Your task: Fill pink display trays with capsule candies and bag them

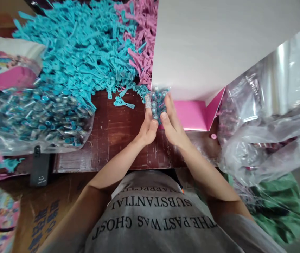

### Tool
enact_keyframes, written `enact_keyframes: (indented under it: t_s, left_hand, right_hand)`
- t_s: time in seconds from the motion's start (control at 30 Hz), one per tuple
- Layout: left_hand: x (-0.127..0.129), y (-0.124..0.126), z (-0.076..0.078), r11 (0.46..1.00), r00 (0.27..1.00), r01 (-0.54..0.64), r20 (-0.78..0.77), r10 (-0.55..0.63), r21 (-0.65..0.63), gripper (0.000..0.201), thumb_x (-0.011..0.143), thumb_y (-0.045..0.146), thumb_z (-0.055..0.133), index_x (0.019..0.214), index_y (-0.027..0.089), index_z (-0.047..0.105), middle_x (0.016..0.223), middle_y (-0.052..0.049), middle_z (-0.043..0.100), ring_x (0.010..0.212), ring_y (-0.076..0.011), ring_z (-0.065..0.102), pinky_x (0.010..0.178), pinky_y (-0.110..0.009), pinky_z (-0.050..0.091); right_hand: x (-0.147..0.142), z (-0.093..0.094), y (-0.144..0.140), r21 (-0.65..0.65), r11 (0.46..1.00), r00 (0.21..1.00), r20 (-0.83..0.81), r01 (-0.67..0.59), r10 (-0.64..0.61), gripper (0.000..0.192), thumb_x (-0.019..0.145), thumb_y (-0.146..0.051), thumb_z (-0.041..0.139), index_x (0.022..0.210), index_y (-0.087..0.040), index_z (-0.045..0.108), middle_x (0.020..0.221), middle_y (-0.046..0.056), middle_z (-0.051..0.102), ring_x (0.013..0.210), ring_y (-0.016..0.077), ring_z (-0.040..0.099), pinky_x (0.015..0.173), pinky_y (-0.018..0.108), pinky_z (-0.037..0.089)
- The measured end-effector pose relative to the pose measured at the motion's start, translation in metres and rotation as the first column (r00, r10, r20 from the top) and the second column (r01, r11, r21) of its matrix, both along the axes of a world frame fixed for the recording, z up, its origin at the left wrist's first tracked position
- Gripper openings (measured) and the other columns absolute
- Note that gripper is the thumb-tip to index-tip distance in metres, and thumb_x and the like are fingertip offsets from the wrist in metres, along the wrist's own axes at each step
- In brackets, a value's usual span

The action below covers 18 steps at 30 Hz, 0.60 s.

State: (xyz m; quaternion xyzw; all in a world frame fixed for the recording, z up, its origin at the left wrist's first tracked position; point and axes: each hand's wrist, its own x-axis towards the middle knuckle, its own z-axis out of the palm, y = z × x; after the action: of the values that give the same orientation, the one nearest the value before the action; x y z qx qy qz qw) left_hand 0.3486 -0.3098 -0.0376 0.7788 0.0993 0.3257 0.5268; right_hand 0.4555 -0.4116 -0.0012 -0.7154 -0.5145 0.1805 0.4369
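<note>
the left hand [147, 128] and the right hand [171, 126] press together from either side around a cluster of small clear tubes with blue caps [157, 103], fingers [148, 102] closed on the bundle; one left finger wears a pale patterned plaster. the tubes stand packed side by side, their long axes running away from the person toward the far edge of the bench [118, 133], blue caps at the far end. the bundle sits near the middle of the bench, right at the open mouth of a pink box [194, 114] whose white lid [199, 49] is propped up over it. the bench is dark reddish wood, scratched and worn. along its far edge lies a heap of flat turquoise plastic pieces [81, 49] with loop ends, and just beside it a smaller heap of pink ones [141, 31]; a single turquoise piece [123, 102] lies apart from the heap, near the left hand. at the left edge a clear plastic bag [36, 117] is stuffed with more blue-capped tubes, glossy and crinkled. at the right edge sits a large crumpled clear bag [268, 116], green cloth [281, 203] below it. a small pink cap [213, 136] lies near the box corner.
</note>
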Motion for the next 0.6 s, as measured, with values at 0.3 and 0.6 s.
enact_keyframes:
  t_s: [0.3, 0.6]
  left_hand:
    - [0.007, -0.002, -0.010, 0.994, 0.997, -0.025, -0.065, 0.032, 0.104, 0.087, 0.108, 0.076, 0.011, 0.176, 0.024, -0.005, 0.185, -0.017, 0.011, 0.173, -0.0303, 0.013, 0.141, -0.052, 0.022]
    - [-0.025, 0.072, -0.011, 0.870, 0.822, -0.283, -0.365, 0.437, 0.403, 0.064, 0.111, 0.049, 0.051, 0.165, 0.017, 0.043, 0.177, -0.019, 0.037, 0.168, -0.0396, 0.026, 0.136, -0.063, 0.025]
  right_hand:
    - [0.021, -0.005, 0.005, -0.010, 0.991, 0.990, 0.028, 0.136, -0.136, 0.072, 0.114, -0.063, 0.019, 0.178, -0.038, 0.003, 0.187, 0.005, 0.007, 0.173, 0.0263, 0.005, 0.139, 0.064, 0.018]
    - [-0.020, 0.056, 0.003, 0.275, 0.928, 0.946, 0.134, 0.250, -0.295, 0.061, 0.113, -0.052, 0.031, 0.172, -0.053, 0.020, 0.183, -0.003, 0.022, 0.171, 0.0320, 0.017, 0.139, 0.064, 0.019]
